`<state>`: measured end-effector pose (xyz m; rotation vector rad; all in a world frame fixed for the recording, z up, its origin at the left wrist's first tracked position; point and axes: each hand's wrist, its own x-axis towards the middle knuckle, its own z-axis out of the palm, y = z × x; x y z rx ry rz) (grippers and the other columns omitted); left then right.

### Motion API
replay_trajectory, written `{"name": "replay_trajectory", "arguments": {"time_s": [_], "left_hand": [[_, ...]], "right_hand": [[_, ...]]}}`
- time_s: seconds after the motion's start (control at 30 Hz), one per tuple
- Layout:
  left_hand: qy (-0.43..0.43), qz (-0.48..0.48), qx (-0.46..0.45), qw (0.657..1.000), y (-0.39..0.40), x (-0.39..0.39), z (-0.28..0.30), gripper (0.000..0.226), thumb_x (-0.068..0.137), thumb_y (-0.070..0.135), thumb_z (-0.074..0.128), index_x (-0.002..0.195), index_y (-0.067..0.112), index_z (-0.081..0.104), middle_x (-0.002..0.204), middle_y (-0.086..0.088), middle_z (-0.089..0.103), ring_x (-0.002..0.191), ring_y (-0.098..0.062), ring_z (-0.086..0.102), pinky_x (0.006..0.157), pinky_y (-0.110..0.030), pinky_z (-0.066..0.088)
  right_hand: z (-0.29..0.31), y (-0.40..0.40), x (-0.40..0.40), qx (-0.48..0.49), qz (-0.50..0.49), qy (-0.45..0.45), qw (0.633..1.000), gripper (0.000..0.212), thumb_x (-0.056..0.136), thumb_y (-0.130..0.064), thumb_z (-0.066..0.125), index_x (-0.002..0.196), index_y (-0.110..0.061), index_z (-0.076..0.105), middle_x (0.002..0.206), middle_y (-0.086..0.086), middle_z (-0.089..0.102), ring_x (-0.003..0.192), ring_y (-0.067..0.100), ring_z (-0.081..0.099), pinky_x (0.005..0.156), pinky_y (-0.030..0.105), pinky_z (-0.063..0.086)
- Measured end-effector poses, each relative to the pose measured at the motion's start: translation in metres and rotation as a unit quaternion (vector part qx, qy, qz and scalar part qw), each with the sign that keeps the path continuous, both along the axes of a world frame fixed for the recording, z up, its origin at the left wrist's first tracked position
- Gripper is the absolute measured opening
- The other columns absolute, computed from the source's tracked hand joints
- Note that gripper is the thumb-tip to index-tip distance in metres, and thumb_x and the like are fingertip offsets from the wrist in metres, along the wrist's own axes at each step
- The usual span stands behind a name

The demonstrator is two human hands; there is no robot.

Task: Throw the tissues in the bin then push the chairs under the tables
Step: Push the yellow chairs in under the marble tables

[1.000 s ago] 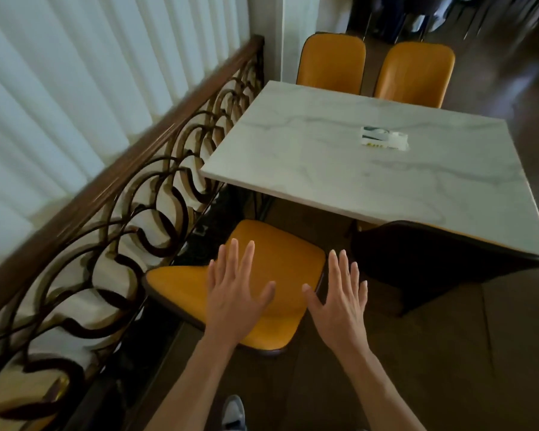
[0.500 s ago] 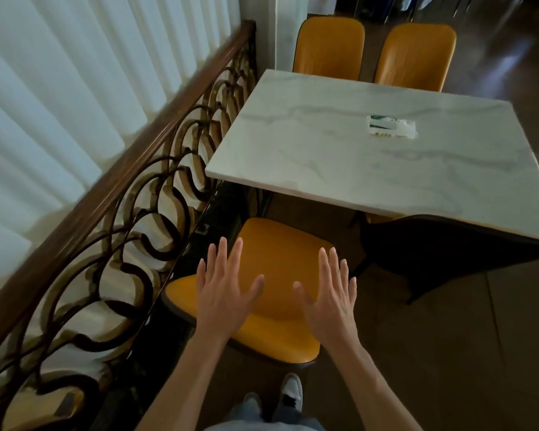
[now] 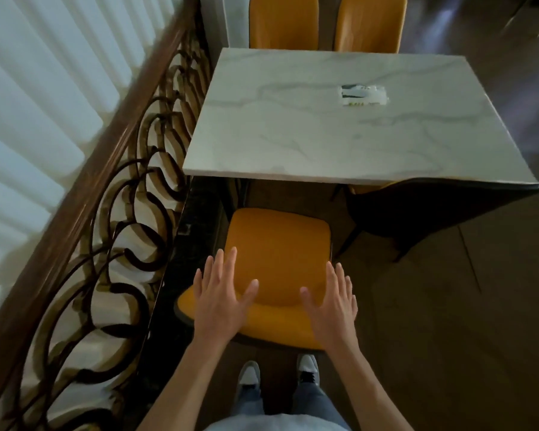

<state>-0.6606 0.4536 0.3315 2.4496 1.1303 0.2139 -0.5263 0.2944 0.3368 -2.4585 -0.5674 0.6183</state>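
Orange chair [image 3: 277, 244], pulled out from the marble table [image 3: 339, 126] ahead of the fingertips, sits beneath the spread left hand [image 3: 221, 301] and right hand [image 3: 330, 306], and an uneven push could swing it against the railing [image 3: 131, 188] beside the left fingers.

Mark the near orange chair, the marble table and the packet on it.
Orange padded chair [image 3: 277, 241], head view, seat cushion.
White marble table [image 3: 277, 135], head view, bare top.
White tissue packet [image 3: 363, 95], head view, its middle.
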Motion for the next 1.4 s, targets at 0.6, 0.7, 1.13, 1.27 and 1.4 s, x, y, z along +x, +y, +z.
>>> {"name": "replay_trajectory", "arguments": {"time_s": [0.6,0.7,1.13,1.27,1.4], "left_hand": [[-0.154,0.256,-0.31,0.903,0.004,-0.061,-0.02,0.127,0.068,0.037,0.088,0.158,0.018,0.001,0.165,-0.015,0.003,0.151,-0.035,0.01,0.116,-0.051,0.025],[-0.231,0.356,-0.444,0.789,-0.005,-0.059,-0.014,0.126,0.073,0.023,0.086,0.156,0.028,-0.008,0.164,-0.01,0.015,0.146,-0.035,0.026,0.113,-0.051,0.031],[-0.369,0.341,-0.637,0.584,-0.011,-0.06,-0.018,0.071,0.086,0.007,0.069,0.134,0.05,0.039,0.129,-0.001,0.057,0.113,-0.032,0.057,0.07,-0.048,0.058],[-0.374,0.337,-0.626,0.595,-0.009,-0.052,-0.024,0.073,0.087,0.007,0.068,0.138,0.049,0.039,0.13,0.0,0.057,0.111,-0.029,0.058,0.061,-0.04,0.059],[-0.387,0.326,-0.64,0.578,-0.008,-0.037,-0.025,0.075,0.085,0.003,0.068,0.139,0.048,0.038,0.133,-0.005,0.058,0.117,-0.035,0.058,0.071,-0.048,0.06]], "right_hand": [[-0.032,-0.012,-0.087,0.237,-0.483,0.336,0.774,0.119,0.069,-0.052,0.081,0.155,-0.035,0.001,0.16,0.009,0.028,0.14,0.04,0.036,0.104,0.064,0.042],[-0.031,-0.009,-0.093,0.328,-0.496,0.394,0.701,0.091,0.064,-0.044,0.085,0.14,-0.041,0.035,0.139,0.011,0.052,0.118,0.041,0.056,0.082,0.068,0.053],[-0.035,-0.001,-0.095,0.443,-0.501,0.468,0.577,0.08,0.069,-0.018,0.079,0.14,-0.027,0.043,0.136,0.018,0.055,0.116,0.046,0.056,0.087,0.071,0.05],[-0.037,0.001,-0.087,0.441,-0.509,0.462,0.577,0.084,0.069,-0.014,0.079,0.142,-0.023,0.039,0.137,0.019,0.053,0.117,0.045,0.055,0.077,0.064,0.056],[-0.036,0.002,-0.067,0.449,-0.506,0.453,0.581,0.075,0.076,-0.012,0.075,0.142,-0.019,0.039,0.136,0.019,0.053,0.117,0.044,0.056,0.067,0.055,0.059]]}}
